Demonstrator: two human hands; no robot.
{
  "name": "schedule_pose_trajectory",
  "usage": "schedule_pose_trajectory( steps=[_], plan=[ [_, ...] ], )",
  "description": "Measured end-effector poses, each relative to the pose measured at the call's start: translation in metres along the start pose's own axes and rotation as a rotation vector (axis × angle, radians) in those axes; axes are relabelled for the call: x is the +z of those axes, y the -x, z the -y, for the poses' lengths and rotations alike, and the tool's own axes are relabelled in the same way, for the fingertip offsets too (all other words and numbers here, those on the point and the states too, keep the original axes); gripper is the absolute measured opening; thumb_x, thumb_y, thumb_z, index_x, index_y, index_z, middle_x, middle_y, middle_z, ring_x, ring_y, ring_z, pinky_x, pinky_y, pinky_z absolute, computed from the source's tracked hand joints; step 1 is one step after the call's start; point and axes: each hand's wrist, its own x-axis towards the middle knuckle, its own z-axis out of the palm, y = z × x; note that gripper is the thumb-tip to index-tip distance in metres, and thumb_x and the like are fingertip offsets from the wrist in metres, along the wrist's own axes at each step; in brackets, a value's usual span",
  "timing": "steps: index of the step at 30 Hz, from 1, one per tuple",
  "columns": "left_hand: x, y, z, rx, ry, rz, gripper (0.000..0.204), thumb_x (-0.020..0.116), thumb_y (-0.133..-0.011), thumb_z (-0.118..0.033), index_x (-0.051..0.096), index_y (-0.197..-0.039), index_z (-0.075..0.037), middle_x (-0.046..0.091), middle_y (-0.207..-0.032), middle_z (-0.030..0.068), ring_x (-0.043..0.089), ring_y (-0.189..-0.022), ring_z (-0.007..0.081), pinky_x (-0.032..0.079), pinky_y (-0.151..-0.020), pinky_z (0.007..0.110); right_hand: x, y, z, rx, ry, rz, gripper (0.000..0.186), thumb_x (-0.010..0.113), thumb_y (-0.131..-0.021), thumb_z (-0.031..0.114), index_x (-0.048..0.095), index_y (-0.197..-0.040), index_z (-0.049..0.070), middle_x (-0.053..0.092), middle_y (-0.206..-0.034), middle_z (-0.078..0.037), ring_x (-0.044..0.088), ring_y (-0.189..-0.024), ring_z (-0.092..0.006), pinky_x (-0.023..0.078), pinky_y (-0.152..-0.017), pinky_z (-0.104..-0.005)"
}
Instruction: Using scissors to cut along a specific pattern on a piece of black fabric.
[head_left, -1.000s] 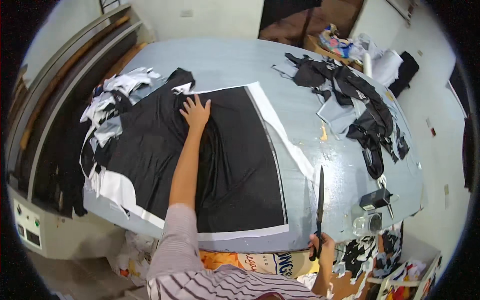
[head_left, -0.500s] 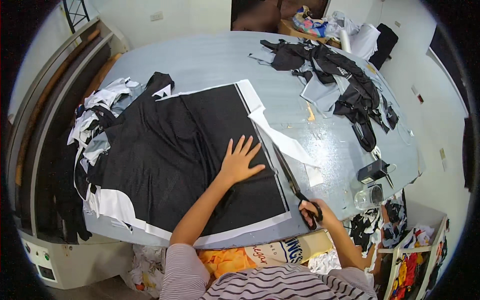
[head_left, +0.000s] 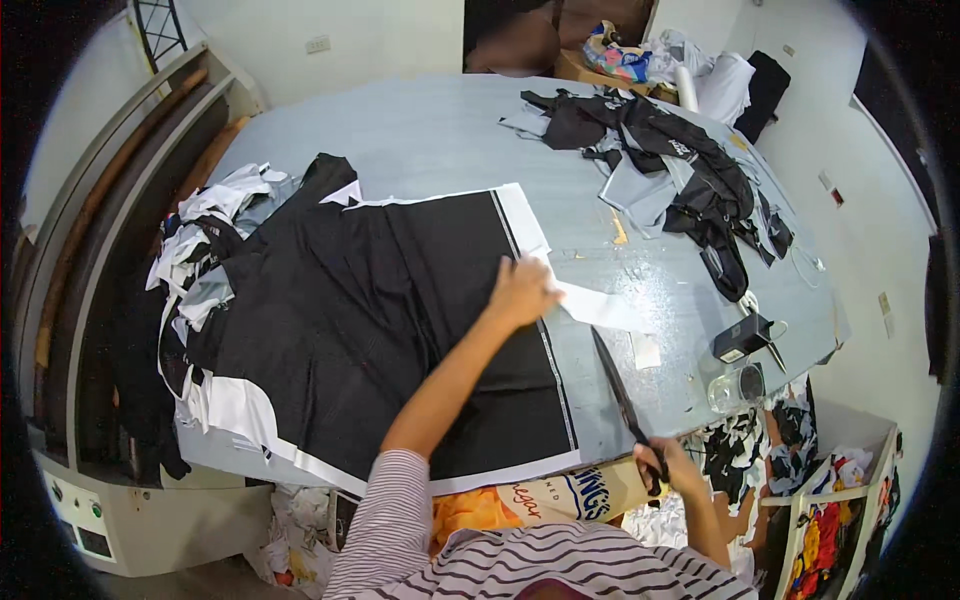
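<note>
Probably light, limp and slippery, the black cloth lies across the table, seemingly best steadied near its right edge, where the left hand is too blurred to tell whether its fingers pinch the white strip, while the right hand grips the scissors.

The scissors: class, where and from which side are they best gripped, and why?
Probably by the black handles, coming from the person's near right, as the right hand does: the handles are the end nearest the person, while the long, slim blades point away over the table.
</note>
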Motion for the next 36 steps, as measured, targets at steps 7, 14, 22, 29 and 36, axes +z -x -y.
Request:
schedule_pose_trajectory(
  steps=[7, 14, 22, 29, 36],
  plan=[
    [0.015, -0.016, -0.002, 0.226, 0.527, -0.036, 0.036, 0.042, -0.093, -0.018, 0.05, -0.125, -0.004, 0.048, -0.131, 0.0162, 0.044, -0.123, 0.0306, 0.033, -0.105, 0.035, 0.002, 0.035, 0.007, 0.03, 0.16, 0.194, 0.039, 0.056, -0.09, 0.038, 0.055, -0.074, 0.002, 0.054, -0.054, -0.003, 0.053, -0.046, -0.0116, 0.04, -0.043, -0.0254],
    [-0.042, 0.021, 0.026, -0.093, 0.476, -0.237, 0.032, 0.051, -0.088, -0.012, 0.056, -0.119, -0.005, 0.056, -0.121, 0.0153, 0.052, -0.114, 0.0312, 0.041, -0.097, 0.037, 0.005, -0.01, 0.024, -0.027, 0.204, 0.159, 0.039, 0.058, -0.088, 0.037, 0.056, -0.081, -0.002, 0.056, -0.069, -0.005, 0.05, -0.062, -0.0081, 0.042, -0.058, -0.0245],
    [-0.012, 0.051, 0.044, -0.077, -0.002, -0.198, 0.054, 0.053, -0.086, -0.048, 0.053, -0.126, -0.012, 0.042, -0.138, 0.0103, 0.033, -0.132, 0.025, 0.021, -0.11, 0.043, 0.011, -0.018, 0.029, -0.007, -0.135, 0.208, 0.036, 0.061, -0.086, 0.036, 0.054, -0.077, 0.002, 0.054, -0.056, -0.006, 0.053, -0.047, -0.0145, 0.04, -0.044, -0.0258],
    [-0.015, 0.058, 0.044, -0.062, 0.01, -0.196, 0.061, 0.057, -0.082, -0.053, 0.053, -0.127, -0.013, 0.041, -0.139, 0.0108, 0.033, -0.131, 0.0261, 0.021, -0.109, 0.045, 0.006, 0.027, 0.054, 0.11, 0.118, 0.371, 0.044, 0.056, -0.088, 0.045, 0.05, -0.087, 0.001, 0.056, -0.06, -0.005, 0.056, -0.049, -0.013, 0.043, -0.046, -0.0251],
    [-0.016, 0.06, 0.044, -0.07, -0.018, -0.183, 0.063, 0.055, -0.082, -0.056, 0.052, -0.128, -0.013, 0.039, -0.14, 0.0108, 0.031, -0.132, 0.0261, 0.02, -0.11, 0.044, 0.034, -0.034, 0.074, 0.104, 0.328, 0.266, 0.045, 0.055, -0.088, 0.046, 0.047, -0.085, 0.002, 0.055, -0.06, -0.005, 0.057, -0.052, -0.0136, 0.045, -0.047, -0.0266]
  ],
)
